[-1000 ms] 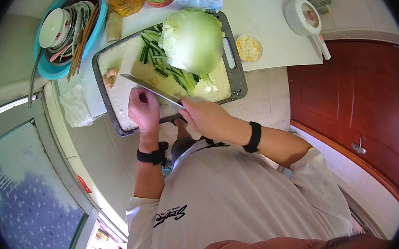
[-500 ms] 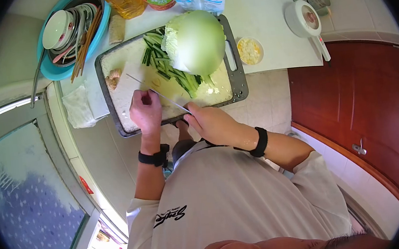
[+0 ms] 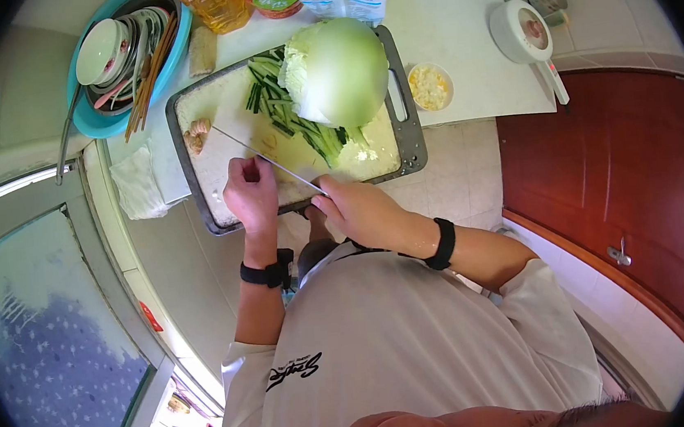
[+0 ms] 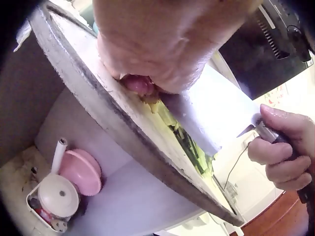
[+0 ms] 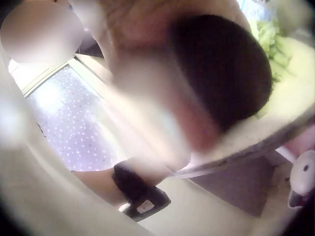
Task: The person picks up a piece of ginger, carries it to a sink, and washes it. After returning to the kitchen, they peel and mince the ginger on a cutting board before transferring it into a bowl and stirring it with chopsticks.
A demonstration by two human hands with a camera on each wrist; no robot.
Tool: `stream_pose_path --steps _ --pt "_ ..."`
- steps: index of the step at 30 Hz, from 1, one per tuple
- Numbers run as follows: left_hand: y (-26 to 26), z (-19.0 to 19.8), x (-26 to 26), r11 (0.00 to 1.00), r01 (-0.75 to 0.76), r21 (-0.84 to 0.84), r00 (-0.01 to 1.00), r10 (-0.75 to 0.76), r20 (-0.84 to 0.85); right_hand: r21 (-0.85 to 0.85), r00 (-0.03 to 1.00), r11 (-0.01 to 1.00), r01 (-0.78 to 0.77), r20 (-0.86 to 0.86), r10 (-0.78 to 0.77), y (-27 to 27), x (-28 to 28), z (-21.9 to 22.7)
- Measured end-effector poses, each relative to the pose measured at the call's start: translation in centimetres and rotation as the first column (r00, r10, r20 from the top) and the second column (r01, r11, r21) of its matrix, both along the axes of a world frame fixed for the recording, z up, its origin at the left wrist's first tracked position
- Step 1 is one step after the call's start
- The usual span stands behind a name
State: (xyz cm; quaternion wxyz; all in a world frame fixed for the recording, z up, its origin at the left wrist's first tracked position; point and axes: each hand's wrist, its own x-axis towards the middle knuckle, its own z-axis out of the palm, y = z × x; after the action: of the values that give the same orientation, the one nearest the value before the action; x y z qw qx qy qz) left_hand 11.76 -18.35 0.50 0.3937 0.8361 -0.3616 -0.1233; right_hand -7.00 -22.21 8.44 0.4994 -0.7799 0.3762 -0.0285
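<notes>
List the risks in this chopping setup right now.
1. The left hand presses food down right beside the knife blade; a slip might nick a fingertip.
2. The cabbage crowds the cutting board, leaving little working room.
3. The board's near edge seems to overhang the counter, so it may tip under pressure.

White short-sleeved T-shirt (image 3: 403, 339) with black script logo (image 3: 293, 370), black wristband on left wrist (image 3: 265, 272), black wristband on right wrist (image 3: 444, 243)

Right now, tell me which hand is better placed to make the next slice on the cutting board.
Right. The right hand grips the knife, blade over the cutting board; the left hand presses the food beside it.
</notes>
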Motion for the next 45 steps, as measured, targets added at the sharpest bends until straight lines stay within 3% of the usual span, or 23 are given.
stream_pose_path --steps 4,6,9,15,18,25,30,34,37,45 --pt "0.1 0.1 0.2 1.000 0.017 0.002 1.000 -0.017 -0.007 0.087 0.999 0.996 -0.002 -0.032 0.005 -0.2 0.1 0.6" --pt "0.2 0.1 0.3 0.998 0.017 0.058 0.999 -0.014 -0.048 -0.026 0.999 0.999 0.018 0.049 -0.016 -0.1 0.8 -0.8" --pt "0.4 0.2 0.1 0.998 0.046 0.047 0.999 -0.045 -0.024 -0.091 0.999 0.995 0.031 0.028 -0.028 -0.4 2.7 -3.2" --pt "1.5 0.9 0.5 1.000 -0.015 0.008 0.995 0.016 -0.099 -0.102 0.994 0.992 0.074 0.084 -0.065 -1.2 3.7 -4.2" --pt "2.2 0.1 0.7 0.998 0.012 -0.065 0.996 -0.018 -0.091 -0.125 0.992 0.989 0.076 0.114 -0.062 -0.9 3.4 -4.0" --pt "1.0 -0.1 -0.3 1.000 -0.030 -0.008 0.999 0.030 -0.036 -0.211 0.994 0.976 0.052 0.101 -0.031 0.7 1.5 -1.7" --pt "1.1 0.0 -0.7 0.997 -0.034 0.073 0.999 0.033 0.023 -0.116 0.994 0.992 -0.040 -0.105 0.027 1.5 0.7 0.4" --pt "1.0 -0.4 -0.7 0.997 -0.029 0.067 0.999 0.028 0.022 -0.141 0.994 0.989 -0.049 -0.106 0.034 1.0 1.9 -1.5" --pt "0.7 -0.6 -0.5 0.998 -0.049 0.029 0.999 0.048 0.018 -0.226 1.000 0.974 0.005 0.008 -0.003 0.4 3.0 -2.8" --pt "0.8 -0.4 -0.6 0.998 -0.057 0.009 0.998 0.057 -0.025 -0.137 1.000 0.991 -0.002 -0.015 0.000 1.2 1.3 -1.5"
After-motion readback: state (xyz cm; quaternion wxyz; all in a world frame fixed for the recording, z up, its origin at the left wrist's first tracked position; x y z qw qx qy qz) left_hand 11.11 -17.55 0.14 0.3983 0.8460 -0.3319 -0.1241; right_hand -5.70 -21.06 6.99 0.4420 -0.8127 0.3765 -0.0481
